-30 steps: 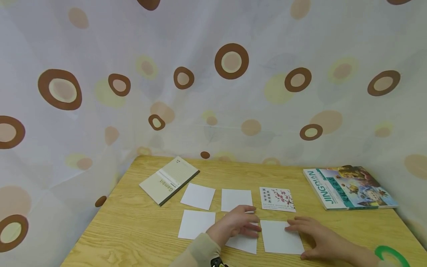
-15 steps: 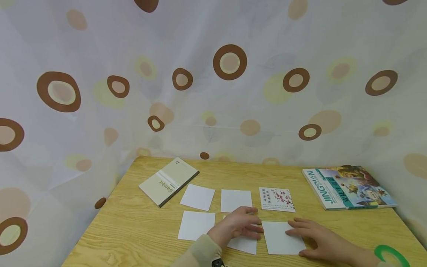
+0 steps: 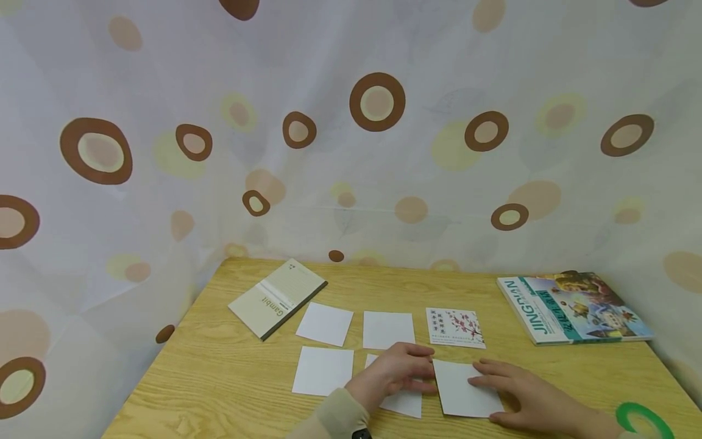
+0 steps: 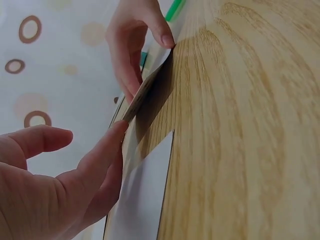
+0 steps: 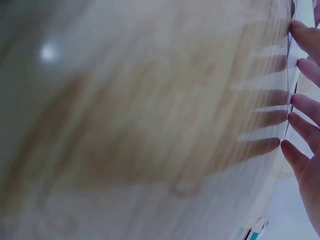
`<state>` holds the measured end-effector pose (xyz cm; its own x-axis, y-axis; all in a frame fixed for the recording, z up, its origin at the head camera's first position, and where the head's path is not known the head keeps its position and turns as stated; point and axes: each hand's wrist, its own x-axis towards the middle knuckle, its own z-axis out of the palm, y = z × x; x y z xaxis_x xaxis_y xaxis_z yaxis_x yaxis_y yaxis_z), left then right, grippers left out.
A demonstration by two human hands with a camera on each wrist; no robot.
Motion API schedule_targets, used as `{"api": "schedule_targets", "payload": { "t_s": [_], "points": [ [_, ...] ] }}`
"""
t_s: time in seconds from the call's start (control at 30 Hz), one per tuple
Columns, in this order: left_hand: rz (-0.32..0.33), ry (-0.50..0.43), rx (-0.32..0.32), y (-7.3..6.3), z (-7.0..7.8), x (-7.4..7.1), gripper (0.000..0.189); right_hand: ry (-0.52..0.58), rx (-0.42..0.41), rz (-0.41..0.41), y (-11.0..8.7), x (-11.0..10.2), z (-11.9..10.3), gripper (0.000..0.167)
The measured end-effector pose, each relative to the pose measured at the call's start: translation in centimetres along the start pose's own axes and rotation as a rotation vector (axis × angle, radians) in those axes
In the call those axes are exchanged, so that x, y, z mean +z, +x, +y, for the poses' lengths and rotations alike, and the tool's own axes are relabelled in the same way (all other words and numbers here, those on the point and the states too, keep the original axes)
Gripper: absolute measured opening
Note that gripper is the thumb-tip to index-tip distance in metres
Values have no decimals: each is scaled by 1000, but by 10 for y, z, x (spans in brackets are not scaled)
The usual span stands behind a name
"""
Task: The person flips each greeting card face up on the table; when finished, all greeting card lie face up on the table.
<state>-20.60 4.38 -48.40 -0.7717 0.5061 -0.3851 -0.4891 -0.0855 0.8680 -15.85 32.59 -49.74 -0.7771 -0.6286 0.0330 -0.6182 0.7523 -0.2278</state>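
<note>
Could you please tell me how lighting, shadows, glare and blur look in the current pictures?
Head: soft, even light, the "Gambit" title on the notebook legible; left wrist: a dark shadow below the tilted card, the table's grain clear; right wrist: heavy blur across most of the frame, a bright glare spot at upper left, dark finger-shaped streaks beside the fingertips.

Head view: above the near side of the plain white square paper card, facing forward and down; farthest. Left wrist view: low, close, left of that card, facing across it toward the bare right hand. Right wrist view: close, right of it; mostly yellowish grained wooden tabletop. Shared by head and left wrist: card, right hand.
</note>
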Motion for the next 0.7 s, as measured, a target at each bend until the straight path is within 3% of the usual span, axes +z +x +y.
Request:
{"api": "schedule_targets", "payload": {
  "t_s": [0.43, 0.7],
  "points": [
    [39, -36, -21, 2, -2, 0, 41, 45, -21, 26, -1, -8, -5, 44],
    [46, -9, -35, 1, -1, -2, 38, 91, -97, 93, -2, -10, -4, 38]
  ]
}}
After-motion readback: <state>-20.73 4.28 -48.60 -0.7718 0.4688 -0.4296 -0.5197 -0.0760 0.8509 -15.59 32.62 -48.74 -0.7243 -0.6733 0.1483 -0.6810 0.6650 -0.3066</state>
